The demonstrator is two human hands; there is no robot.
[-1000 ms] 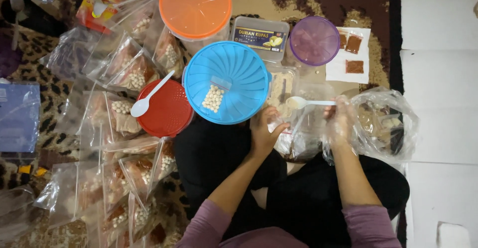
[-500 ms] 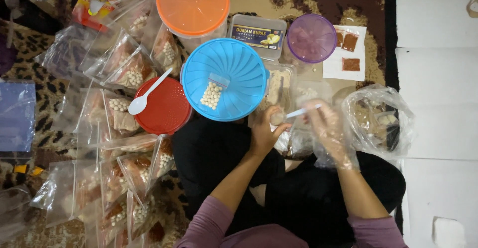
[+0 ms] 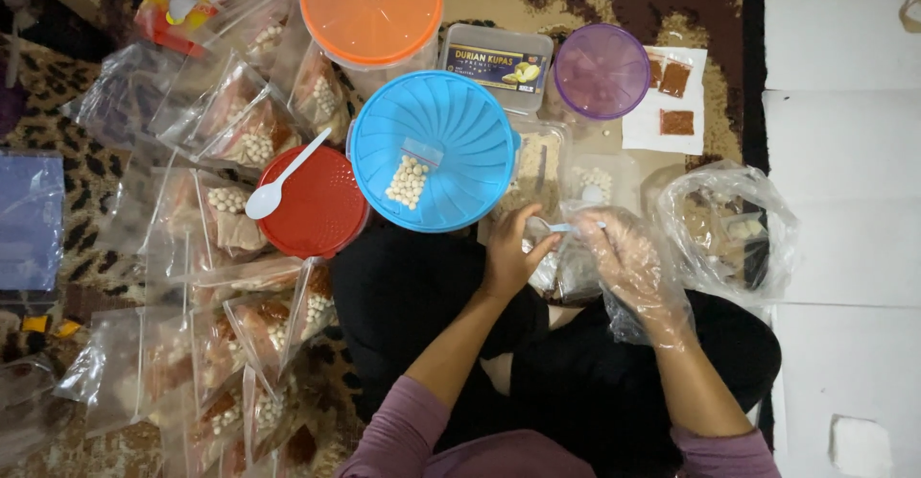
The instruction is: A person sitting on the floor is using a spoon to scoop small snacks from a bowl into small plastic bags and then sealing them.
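My left hand (image 3: 510, 259) pinches a small clear plastic bag (image 3: 545, 265) at its mouth, just below the blue lid (image 3: 459, 123). My right hand (image 3: 628, 265), in a thin clear plastic glove, holds a white plastic spoon (image 3: 554, 227) whose bowl tips at the bag's opening. A little bag of pale round balls (image 3: 407, 180) lies on the blue lid. Both hands work close together over my lap.
A red lid (image 3: 321, 211) with a white spoon (image 3: 280, 182) lies left of the blue lid. Several filled clear packets (image 3: 245, 132) spread at left. An orange-lidded tub (image 3: 370, 8), a purple-lidded tub (image 3: 602, 70), a clear box (image 3: 496, 63) and a crumpled plastic bag (image 3: 729, 233) surround them.
My right hand has brought the spoon down and left from above the open tray to the mouth of the small bag in my left hand.
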